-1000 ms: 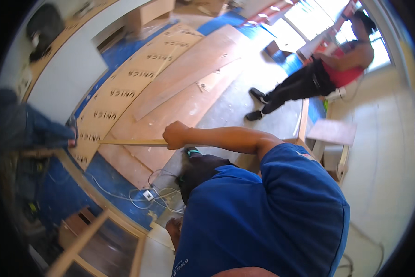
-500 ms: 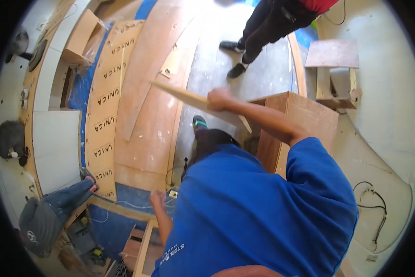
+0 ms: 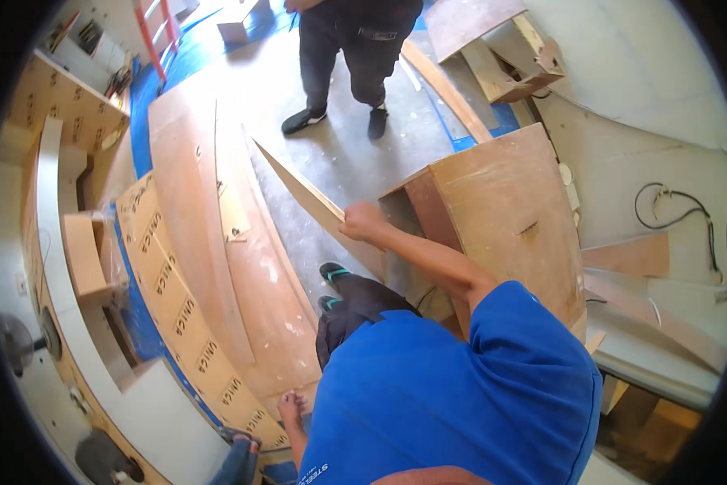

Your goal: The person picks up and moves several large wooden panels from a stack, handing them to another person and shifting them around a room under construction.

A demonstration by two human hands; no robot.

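Observation:
My right hand point(image 3: 364, 222) is closed on the top edge of a thin plywood panel point(image 3: 307, 192), which stands on edge in front of me and slants away to the far left. The panel's lower part runs behind my right forearm. Just right of that hand is a large plywood cabinet box point(image 3: 501, 190) with a dark opening on its near-left side. My left hand point(image 3: 291, 405) hangs low by my left side, its fingers curled in with nothing visible in them. Below it lies a broad plywood sheet point(image 3: 258, 323) on the floor.
Another person point(image 3: 351, 48) in dark trousers stands ahead. Printed brown board point(image 3: 194, 323) and blue floor covering point(image 3: 141, 303) run along the left. An open cabinet frame point(image 3: 493, 61) is at the far right, a curved wooden strip point(image 3: 444, 89) beside it. A red ladder point(image 3: 149, 36) stands far left.
My view has turned, bringing the ladder into sight. The panel in my right hand has swung to point more steeply away. The other person now appears farther left.

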